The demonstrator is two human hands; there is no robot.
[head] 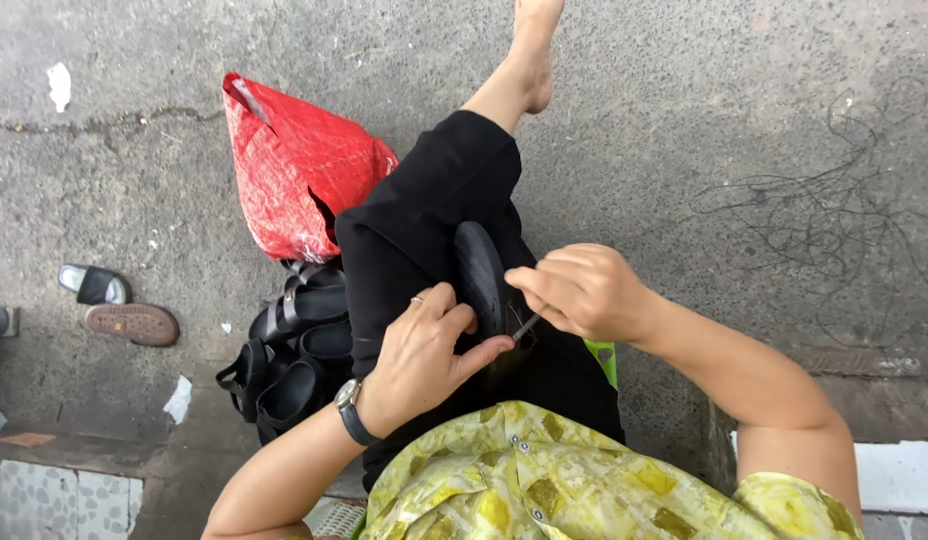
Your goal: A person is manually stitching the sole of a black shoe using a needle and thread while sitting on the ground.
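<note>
A black sandal (479, 275) was held clamped on the lap by the left hand (424, 350) while a thin metal tool (526, 326) was pinched in the right hand (584, 292), so the steadying fingers could probably be pricked by a slip.

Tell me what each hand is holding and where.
Left hand grips the black sandal at its lower edge; right hand pinches a thin metal tool near its top.

shirt (544, 480): yellow-green patterned | trousers (424, 220): black | left wrist: dark watch (352, 410) | ring (417, 298) | barefoot
</note>
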